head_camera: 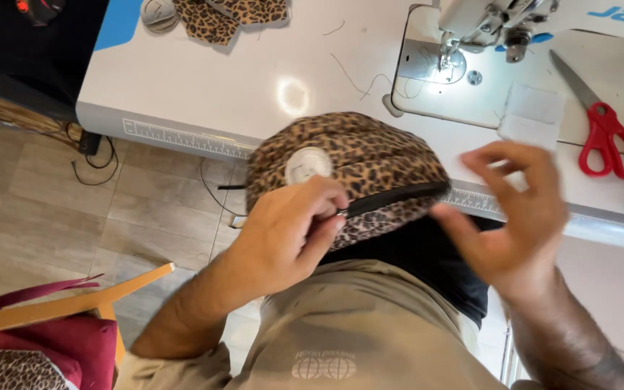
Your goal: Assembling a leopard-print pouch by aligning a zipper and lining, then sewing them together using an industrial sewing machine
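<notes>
A leopard-print fabric pouch point(370, 159) with a round white patch and a black zipper along its lower edge is held up in front of my chest. My left hand point(287, 235) grips it at the zipper's left end, fingers pinched on the metal zipper pull. My right hand point(518, 217) hovers just to the right of the pouch with fingers spread, its thumb close to the pouch's lower right edge; I cannot tell if it touches.
A white sewing table point(204, 87) carries a sewing machine point(500, 29), red-handled scissors point(604, 126), a white fabric patch point(532, 115) and leopard-print pieces point(232, 18) at the back. A wooden chair with a maroon cushion point(52, 325) stands at lower left on the tiled floor.
</notes>
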